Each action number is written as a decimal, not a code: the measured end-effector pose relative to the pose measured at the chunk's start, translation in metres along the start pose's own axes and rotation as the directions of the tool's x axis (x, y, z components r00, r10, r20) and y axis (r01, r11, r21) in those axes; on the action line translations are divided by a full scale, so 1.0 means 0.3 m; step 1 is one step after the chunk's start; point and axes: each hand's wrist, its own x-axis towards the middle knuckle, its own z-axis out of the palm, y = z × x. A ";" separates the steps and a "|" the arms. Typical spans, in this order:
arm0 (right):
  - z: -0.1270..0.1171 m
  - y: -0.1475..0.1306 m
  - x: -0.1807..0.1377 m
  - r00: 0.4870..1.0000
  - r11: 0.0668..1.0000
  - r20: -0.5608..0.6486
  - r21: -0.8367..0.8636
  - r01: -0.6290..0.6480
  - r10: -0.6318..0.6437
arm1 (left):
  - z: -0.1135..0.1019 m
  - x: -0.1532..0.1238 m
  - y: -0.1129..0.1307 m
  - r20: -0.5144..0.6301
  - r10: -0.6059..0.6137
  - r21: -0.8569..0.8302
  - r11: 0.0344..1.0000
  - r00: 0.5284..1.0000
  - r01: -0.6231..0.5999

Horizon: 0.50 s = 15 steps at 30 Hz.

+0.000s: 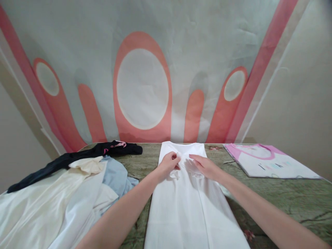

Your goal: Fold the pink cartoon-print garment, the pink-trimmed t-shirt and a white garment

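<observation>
A long white garment, which looks like a dress, lies lengthwise before me, its neckline at the far end. My left hand is closed in a pinch on a bit of its fabric near the chest, the fingers curled. Opposite it, my right hand has thumb and fingers together on a ruffled piece of the same dress; its fingertips point left and are partly hidden. Small gathered folds of white cloth hang below both hands.
On the left lies a loose heap of cream and white clothes, with a light blue garment and a black one. At right, a folded pink-and-white T-shirt lies on the wood-patterned tabletop. A printed backdrop rises behind.
</observation>
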 end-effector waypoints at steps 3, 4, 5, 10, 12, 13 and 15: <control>0.003 -0.047 -0.092 0.993 0.989 0.111 -0.137 0.056 -0.041 | 0.003 0.003 -0.009 0.001 -0.002 0.000 1.000 1.000 0.002; 0.010 -0.063 -0.120 0.989 0.982 0.146 -0.179 0.062 -0.035 | 0.004 0.005 -0.011 0.001 -0.002 0.002 1.000 1.000 0.002; 0.018 -0.078 -0.144 0.984 0.975 0.178 -0.213 0.065 -0.026 | 0.005 0.006 -0.013 0.003 -0.003 0.004 1.000 1.000 0.003; 0.050 -0.116 -0.190 0.962 0.958 0.274 -0.274 0.081 -0.004 | 0.011 -0.005 -0.002 0.036 0.002 0.031 1.000 0.999 -0.004; 0.050 -0.119 -0.186 0.959 0.959 0.284 -0.275 0.076 0.006 | 0.013 -0.018 0.011 0.074 0.012 0.046 0.999 0.997 -0.015; 0.047 -0.120 -0.184 0.957 0.960 0.289 -0.270 0.074 0.008 | 0.013 -0.023 0.018 0.116 0.019 0.049 0.998 0.993 -0.025; 0.035 -0.122 -0.178 0.956 0.967 0.293 -0.245 0.070 0.005 | 0.010 -0.027 0.029 0.213 0.032 0.034 0.999 0.977 -0.040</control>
